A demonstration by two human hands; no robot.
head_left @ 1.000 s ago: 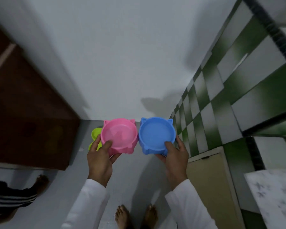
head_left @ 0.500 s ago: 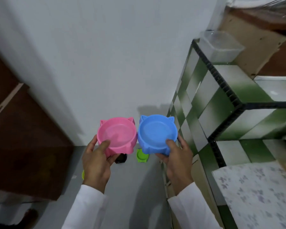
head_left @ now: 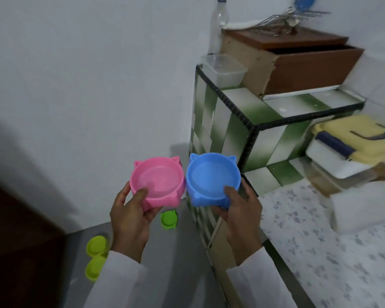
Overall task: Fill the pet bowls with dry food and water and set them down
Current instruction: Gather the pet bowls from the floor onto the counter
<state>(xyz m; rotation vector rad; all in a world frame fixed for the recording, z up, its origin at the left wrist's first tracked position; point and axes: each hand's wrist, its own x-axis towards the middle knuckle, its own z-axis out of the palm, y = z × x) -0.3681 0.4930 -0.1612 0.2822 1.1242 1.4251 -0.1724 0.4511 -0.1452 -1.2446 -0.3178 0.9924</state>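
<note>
The left hand grips a pink bowl by its near rim, thumb hooked over the inside edge and fingers curled beneath; the right hand holds a blue bowl the same way. Both bowls are held level, side by side with their rims touching or nearly so, in front of the person above the floor. They are smooth moulded plastic, round and shallow, each with two small pointed cat ears on the far rim; both look empty and glossy inside. White sleeves cover both wrists. Below the left hand, on the grey floor, lie a small green bowl with the same eared shape and a lime-yellow double dish of two joined rounds. To the right of the right hand stands a green-and-white tiled counter with a dark ribbed edge; on it, beyond the hands, sit a clear plastic tub and a brown wooden box
</note>
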